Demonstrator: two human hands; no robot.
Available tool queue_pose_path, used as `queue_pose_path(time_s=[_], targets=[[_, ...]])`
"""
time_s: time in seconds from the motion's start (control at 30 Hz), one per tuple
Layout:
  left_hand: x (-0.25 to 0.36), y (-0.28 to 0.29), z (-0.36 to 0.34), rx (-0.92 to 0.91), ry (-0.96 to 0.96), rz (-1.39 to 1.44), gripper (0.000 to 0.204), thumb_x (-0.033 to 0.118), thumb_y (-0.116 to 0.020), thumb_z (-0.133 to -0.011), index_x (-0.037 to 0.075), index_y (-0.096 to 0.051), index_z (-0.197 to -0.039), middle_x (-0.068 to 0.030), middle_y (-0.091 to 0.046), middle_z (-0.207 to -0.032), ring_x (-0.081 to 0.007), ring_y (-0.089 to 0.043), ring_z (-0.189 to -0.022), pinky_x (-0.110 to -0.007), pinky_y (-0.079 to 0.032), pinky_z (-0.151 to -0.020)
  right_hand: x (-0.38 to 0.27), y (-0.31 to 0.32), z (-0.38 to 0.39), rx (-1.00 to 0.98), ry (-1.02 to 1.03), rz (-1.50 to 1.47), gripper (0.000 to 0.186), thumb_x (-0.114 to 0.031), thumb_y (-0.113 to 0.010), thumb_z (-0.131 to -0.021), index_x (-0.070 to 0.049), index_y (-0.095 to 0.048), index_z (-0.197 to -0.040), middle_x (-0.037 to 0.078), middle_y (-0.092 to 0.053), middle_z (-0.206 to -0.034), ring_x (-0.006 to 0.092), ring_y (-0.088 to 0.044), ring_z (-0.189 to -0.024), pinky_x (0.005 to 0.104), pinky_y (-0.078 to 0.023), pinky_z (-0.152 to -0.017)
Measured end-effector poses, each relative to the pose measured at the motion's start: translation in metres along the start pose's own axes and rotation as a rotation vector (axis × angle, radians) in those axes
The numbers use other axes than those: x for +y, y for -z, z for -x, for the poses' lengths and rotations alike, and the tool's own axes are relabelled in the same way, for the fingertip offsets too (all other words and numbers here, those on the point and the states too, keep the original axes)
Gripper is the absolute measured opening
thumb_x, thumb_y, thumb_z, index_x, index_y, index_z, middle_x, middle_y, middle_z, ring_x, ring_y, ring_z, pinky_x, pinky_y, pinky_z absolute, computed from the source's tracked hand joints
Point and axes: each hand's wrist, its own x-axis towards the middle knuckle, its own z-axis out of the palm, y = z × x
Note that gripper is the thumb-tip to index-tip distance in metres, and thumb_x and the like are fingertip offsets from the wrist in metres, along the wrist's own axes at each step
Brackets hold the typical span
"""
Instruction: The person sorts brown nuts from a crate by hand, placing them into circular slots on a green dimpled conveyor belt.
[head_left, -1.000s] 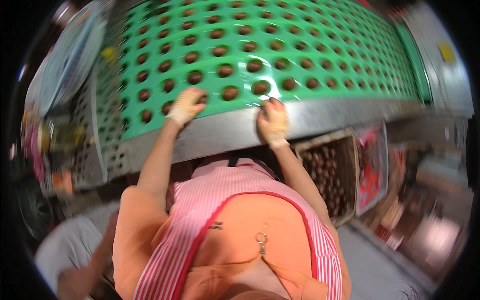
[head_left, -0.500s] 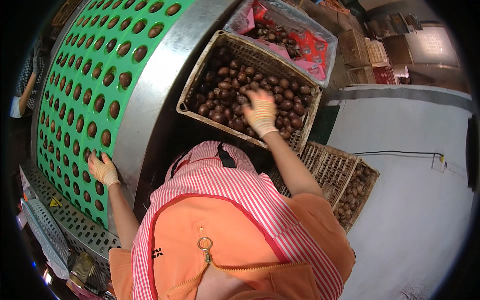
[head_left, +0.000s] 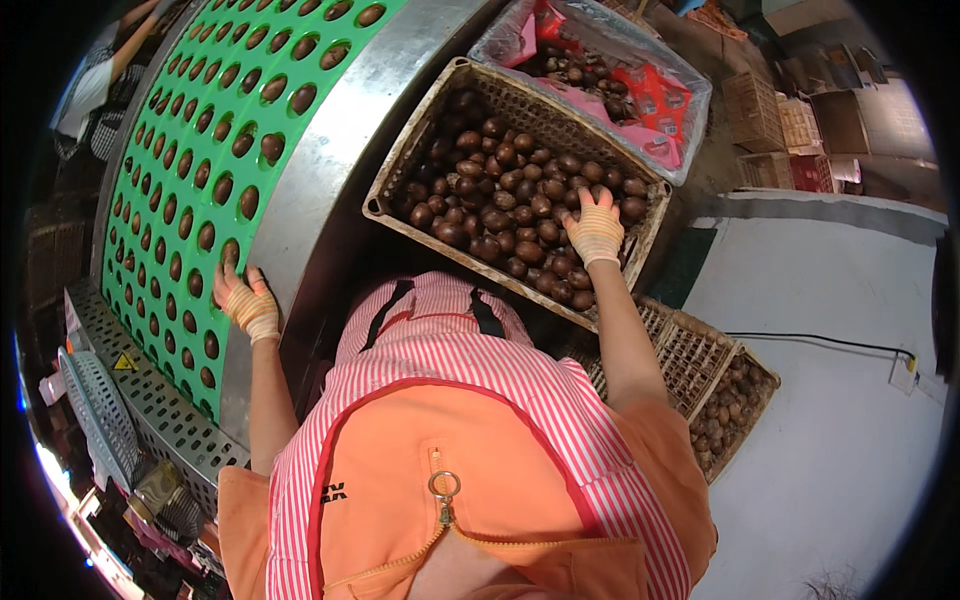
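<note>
Round, dark brown fruits sit in the pockets of a green belt [head_left: 215,255] on my left. My left hand [head_left: 249,305], in a striped half-finger glove, lies at the belt's near edge with fingers apart. Its fingertips are beside a brown fruit [head_left: 231,252]; I see no clear grip. More loose brown fruits [head_left: 500,200] fill a dirty plastic crate [head_left: 468,262] in front of me. My right hand [head_left: 596,232], gloved alike, rests on the fruits at the crate's right part. Its fingers are spread, with no fruit visibly grasped.
A smooth metal edge [head_left: 335,130] runs between belt and crate. Behind the crate stands a lined bin [head_left: 695,135] with red wrapping and more fruits. Other crates [head_left: 735,400] stand at the right, by a pale wall. Another person's arm [head_left: 135,40] shows at the far left.
My right hand has moved rightward across the fruits in the crate. My left hand has shifted up the belt's edge slightly. The whole view has drifted a little.
</note>
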Motion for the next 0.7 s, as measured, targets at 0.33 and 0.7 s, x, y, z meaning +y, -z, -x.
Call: queue_pose_path(time_s=[0.33,0.7], targets=[[0.162,0.006,-0.055,-0.34,-0.467,0.695,0.032,0.016,-0.064,-0.085,0.004,-0.062,-0.115,-0.0184,-0.063,-0.11,-0.0377,-0.057,-0.105,-0.046,-0.045,-0.093,-0.006,0.021,-0.01,-0.158,-0.259,-0.226,0.076,-0.044,-0.075,-0.075,-0.021,-0.046,-0.142,0.024,-0.041,-0.137,0.0416,-0.053,-0.118,0.0488,-0.048,-0.096],[0.287,-0.111,-0.024,-1.176,-0.806,-0.134,0.034,0.017,-0.073,-0.075,0.008,-0.074,-0.107,-0.0148,-0.067,-0.119,-0.028,-0.063,-0.113,-0.035,-0.051,-0.089,-0.017,-0.026,-0.003,0.09,-0.149,-0.244,0.073,-0.042,-0.077,-0.073,-0.014,-0.052,-0.135,0.021,-0.028,-0.151,0.043,-0.046,-0.127,0.0485,-0.043,-0.102]])
